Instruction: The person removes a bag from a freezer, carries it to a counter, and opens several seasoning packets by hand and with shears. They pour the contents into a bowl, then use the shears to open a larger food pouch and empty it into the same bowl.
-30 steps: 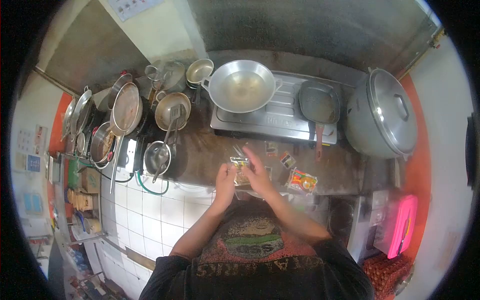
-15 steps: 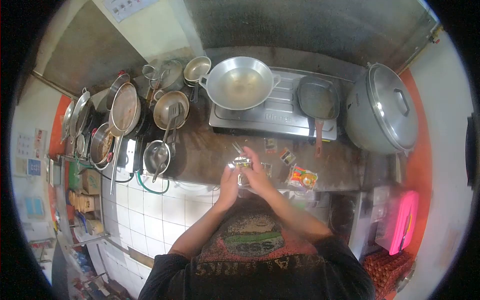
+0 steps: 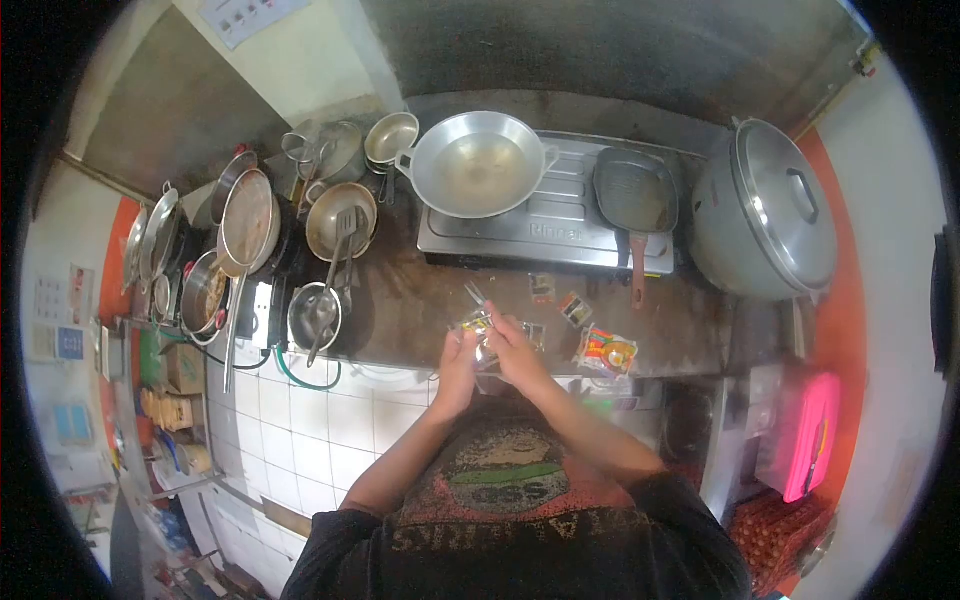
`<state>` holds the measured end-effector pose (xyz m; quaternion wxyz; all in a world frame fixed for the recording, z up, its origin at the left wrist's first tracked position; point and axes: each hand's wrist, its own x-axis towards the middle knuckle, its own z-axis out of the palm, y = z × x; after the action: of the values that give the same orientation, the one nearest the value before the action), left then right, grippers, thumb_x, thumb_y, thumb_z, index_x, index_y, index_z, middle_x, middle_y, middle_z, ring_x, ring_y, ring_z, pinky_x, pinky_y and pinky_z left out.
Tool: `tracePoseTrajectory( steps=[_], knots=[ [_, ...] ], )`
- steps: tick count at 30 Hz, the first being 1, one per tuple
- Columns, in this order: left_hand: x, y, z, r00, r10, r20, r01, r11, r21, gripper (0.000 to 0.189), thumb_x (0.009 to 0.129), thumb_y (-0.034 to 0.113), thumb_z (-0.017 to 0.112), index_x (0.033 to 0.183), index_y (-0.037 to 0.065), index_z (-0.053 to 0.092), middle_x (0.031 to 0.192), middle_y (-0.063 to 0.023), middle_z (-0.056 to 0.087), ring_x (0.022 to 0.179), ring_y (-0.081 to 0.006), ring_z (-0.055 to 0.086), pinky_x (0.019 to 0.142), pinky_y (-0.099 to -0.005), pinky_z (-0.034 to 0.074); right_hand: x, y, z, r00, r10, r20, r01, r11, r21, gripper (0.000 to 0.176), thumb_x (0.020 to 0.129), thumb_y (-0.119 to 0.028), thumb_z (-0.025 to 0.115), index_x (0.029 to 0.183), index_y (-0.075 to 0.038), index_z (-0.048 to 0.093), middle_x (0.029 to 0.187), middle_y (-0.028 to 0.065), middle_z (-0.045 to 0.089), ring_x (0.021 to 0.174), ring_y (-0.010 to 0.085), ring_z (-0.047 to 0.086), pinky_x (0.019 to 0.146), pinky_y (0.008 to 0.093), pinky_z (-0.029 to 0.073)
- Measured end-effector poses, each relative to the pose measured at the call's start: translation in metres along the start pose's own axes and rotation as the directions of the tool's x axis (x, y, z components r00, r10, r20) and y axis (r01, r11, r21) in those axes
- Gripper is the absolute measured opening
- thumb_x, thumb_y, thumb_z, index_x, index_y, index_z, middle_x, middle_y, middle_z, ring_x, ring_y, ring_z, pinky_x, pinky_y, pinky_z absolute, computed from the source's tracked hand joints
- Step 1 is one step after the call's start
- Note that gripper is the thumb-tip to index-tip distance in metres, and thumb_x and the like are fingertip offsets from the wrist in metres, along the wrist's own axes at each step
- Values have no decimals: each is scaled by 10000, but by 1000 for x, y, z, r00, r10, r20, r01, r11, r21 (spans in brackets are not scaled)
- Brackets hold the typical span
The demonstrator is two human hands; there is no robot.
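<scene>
My left hand (image 3: 459, 362) and my right hand (image 3: 512, 352) meet over the counter's front edge, fingers closed on a small shiny seasoning sachet (image 3: 478, 326) between them. My fingers cover part of it. Just beyond the right fingertips, two slim metal tips (image 3: 475, 293) stick out, like scissor blades; the rest is hidden. To the right on the counter lie small sachets, one pale (image 3: 541, 288) and one dark and orange (image 3: 574, 309). A yellow-and-red instant noodle packet (image 3: 607, 352) sits near the front edge.
A wide wok (image 3: 480, 205) with cloudy liquid and a square grill pan (image 3: 636, 190) rest on the steel stove (image 3: 560, 233). At right stands a big lidded pot (image 3: 775, 215). Pans, a strainer (image 3: 248, 225) and a slotted spatula (image 3: 346, 225) crowd the left.
The sachet has turned between my fingers, and my right hand's fingers now cover more of it. Pans and packets stay where they were; the view shifts slightly.
</scene>
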<state>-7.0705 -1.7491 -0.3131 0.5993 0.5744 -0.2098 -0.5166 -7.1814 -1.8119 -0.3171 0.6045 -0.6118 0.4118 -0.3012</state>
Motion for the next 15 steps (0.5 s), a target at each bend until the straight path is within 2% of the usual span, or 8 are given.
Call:
tracePoseTrajectory(
  steps=[2, 5, 7, 10, 11, 13, 15],
  knots=[
    [-1, 0, 1, 1000, 3, 11, -3, 1000, 11, 269, 1012, 311, 468, 1178, 104, 508, 1029, 22, 584, 822, -53, 521, 646, -211, 414, -1, 0, -1, 1000, -1, -5, 1, 999, -49, 453, 978, -168, 483, 1419, -79, 431, 1155, 157, 544, 1050, 263, 539, 934, 334, 406],
    [-1, -5, -3, 1000, -1, 12, 0, 995, 97, 256, 1009, 306, 470, 1156, 103, 517, 1010, 20, 584, 812, -52, 523, 640, -213, 421, -1, 4, 0, 995, -68, -71, 63, 995, -74, 463, 952, -163, 538, 1395, -55, 457, 1085, 120, 580, 958, 212, 561, 865, 320, 438],
    [0, -7, -8, 1000, 13, 2, -13, 981, 195, 251, 1007, 304, 469, 1145, 102, 525, 992, 18, 585, 799, -51, 520, 637, -220, 429, -3, -3, -1, 997, 39, -67, -35, 997, 62, 460, 925, -160, 584, 1361, -41, 491, 1019, 86, 595, 900, 171, 567, 818, 299, 454],
    [1, 1, -9, 997, -16, 79, 1, 983, 184, 246, 1007, 305, 468, 1117, 95, 535, 915, 24, 570, 758, -50, 510, 623, -227, 436, -1, -4, -10, 986, 168, -1, -163, 956, 243, 437, 886, -156, 643, 1293, -30, 544, 942, 44, 602, 827, 124, 559, 754, 266, 460],
    [1, 1, -12, 994, -53, 91, 41, 991, 129, 247, 1007, 306, 468, 1112, 93, 534, 895, 28, 562, 743, -51, 508, 613, -227, 436, -1, -2, -12, 978, 204, 31, -204, 933, 297, 426, 873, -154, 661, 1268, -28, 562, 920, 31, 602, 805, 111, 554, 734, 255, 459],
    [3, 1, -16, 985, -122, 121, 120, 993, 19, 249, 1007, 308, 468, 1102, 87, 532, 854, 34, 547, 711, -53, 502, 592, -226, 434, -2, 8, -9, 986, 162, -32, -147, 950, 276, 384, 872, -147, 660, 1226, -24, 578, 914, 30, 594, 808, 118, 554, 737, 258, 459],
    [3, 2, -13, 994, -92, 55, 90, 995, 39, 242, 1006, 308, 472, 1072, 84, 540, 811, 41, 530, 692, -52, 496, 567, -225, 420, -4, 10, -9, 989, 133, -70, -113, 965, 239, 356, 871, -143, 661, 1198, -21, 588, 912, 30, 590, 818, 122, 555, 745, 261, 460]
  ],
)
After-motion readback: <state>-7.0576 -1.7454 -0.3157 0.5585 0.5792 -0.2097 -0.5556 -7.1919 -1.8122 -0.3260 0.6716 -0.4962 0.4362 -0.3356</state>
